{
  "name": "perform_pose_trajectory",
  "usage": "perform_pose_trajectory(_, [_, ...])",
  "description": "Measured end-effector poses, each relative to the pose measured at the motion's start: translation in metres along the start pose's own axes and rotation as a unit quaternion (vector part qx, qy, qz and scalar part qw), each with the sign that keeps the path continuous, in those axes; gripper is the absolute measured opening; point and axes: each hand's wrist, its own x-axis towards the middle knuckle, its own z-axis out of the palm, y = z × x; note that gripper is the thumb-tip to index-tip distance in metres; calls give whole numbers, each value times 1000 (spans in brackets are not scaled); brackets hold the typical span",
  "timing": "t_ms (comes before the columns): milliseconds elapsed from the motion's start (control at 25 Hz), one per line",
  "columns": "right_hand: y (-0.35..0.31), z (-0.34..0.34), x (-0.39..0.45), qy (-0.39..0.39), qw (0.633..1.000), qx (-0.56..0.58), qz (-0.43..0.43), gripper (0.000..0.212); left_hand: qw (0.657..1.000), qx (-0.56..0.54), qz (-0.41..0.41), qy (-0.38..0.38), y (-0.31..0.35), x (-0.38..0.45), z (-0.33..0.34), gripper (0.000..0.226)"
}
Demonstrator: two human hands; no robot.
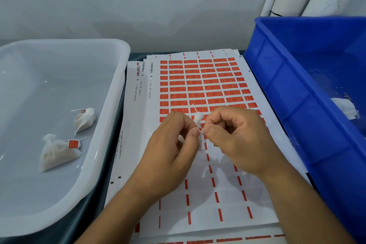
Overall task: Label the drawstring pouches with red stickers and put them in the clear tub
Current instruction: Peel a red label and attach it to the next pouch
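Two hands pinch one small white drawstring pouch over the sheet of red stickers.

Above the white sticker sheet point(198, 89), whose near rows are already peeled bare, the left hand point(170, 144) and the right hand point(235, 140) meet fingertip to fingertip, both with curled fingers pinching the small white fabric pouch point(198, 120) between them. Left of the sheet, the clear plastic tub point(111, 93) holds two white drawstring pouches, the nearer point(57, 154) and the farther point(85, 120), each bearing a red sticker. Right of the sheet stands a blue plastic crate point(293, 77) with another white pouch point(345, 108) inside.
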Motion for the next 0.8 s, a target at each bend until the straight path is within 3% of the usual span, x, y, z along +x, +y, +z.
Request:
perform_pose_trajectory(240, [1,0,1,-8,999,26,22,19,1000,-13,-3,5,-2,1,0,14])
perform_pose_trajectory(440, [-5,4,0,13,1000,24,8,14,993,-102,-54,15,-3,0,5,24])
perform_pose_trajectory(800, [-9,6,-2,-5,1000,21,-17,12,984,-178,-21,14,-3,2,4,25])
